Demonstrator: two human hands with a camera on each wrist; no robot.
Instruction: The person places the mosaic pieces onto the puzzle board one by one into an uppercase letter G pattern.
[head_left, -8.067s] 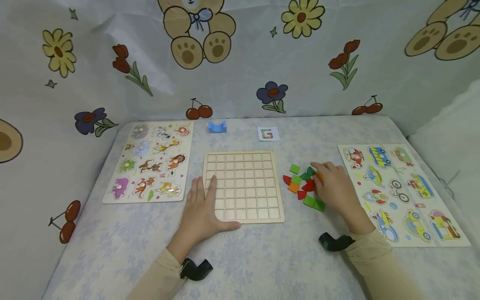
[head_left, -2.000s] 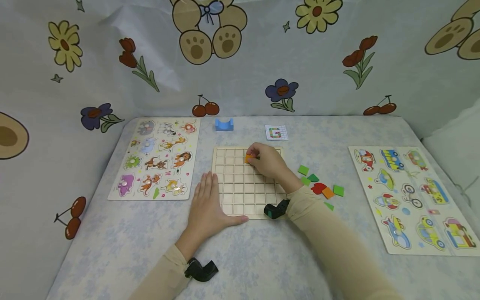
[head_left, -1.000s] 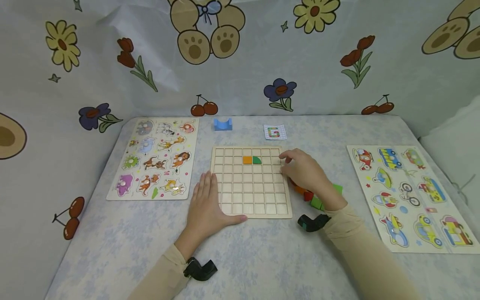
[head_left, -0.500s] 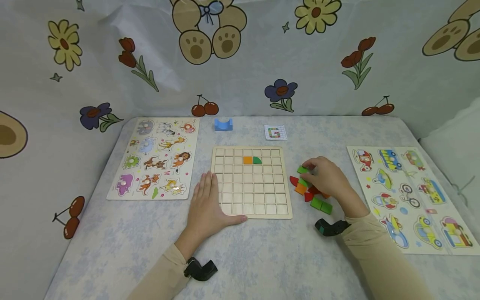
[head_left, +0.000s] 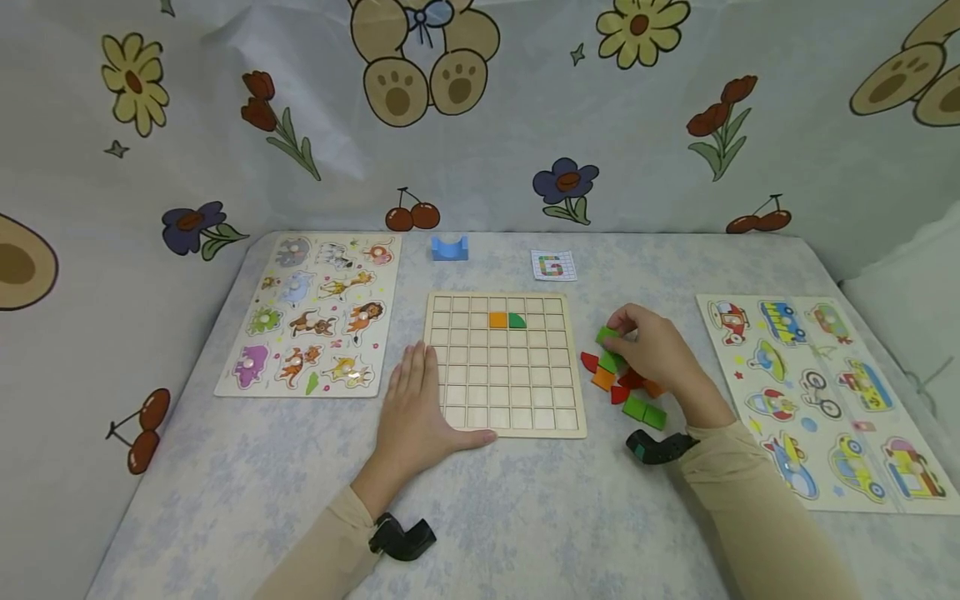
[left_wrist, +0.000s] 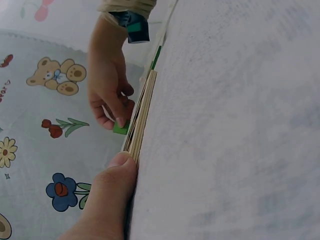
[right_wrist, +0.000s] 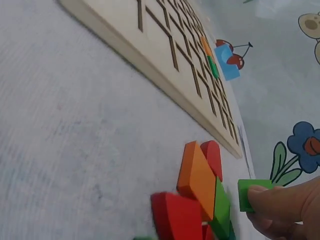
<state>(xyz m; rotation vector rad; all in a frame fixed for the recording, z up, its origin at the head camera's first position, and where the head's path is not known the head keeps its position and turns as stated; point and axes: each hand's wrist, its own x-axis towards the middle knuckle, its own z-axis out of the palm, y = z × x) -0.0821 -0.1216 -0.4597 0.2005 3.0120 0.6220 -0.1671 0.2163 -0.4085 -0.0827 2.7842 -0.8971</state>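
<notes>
A wooden grid board (head_left: 504, 367) lies on the table, an orange square tile (head_left: 498, 320) and a green quarter-round tile (head_left: 517, 321) side by side in its second row. My left hand (head_left: 414, 417) rests along the board's left side, fingers straight, its thumb (left_wrist: 112, 187) against the front edge. Over the loose tiles right of the board, my right hand (head_left: 660, 354) pinches a green square tile (right_wrist: 244, 196) between thumb and fingers. Below it lie red tiles (head_left: 619, 395), orange tiles (head_left: 602, 379) and more green tiles (head_left: 635, 407); the hand hides part of the pile.
An animal knob puzzle (head_left: 309, 317) lies at the left, a vehicle puzzle (head_left: 825, 400) at the right. Behind the board are a small blue stand (head_left: 450, 249) and a pattern card (head_left: 553, 266) showing a coloured G. A printed cloth hangs at the back.
The orange square and green quarter-round tiles have gone onto the board. My right hand has since moved right to the pile and taken hold of a green square. The left hand stays at the board.
</notes>
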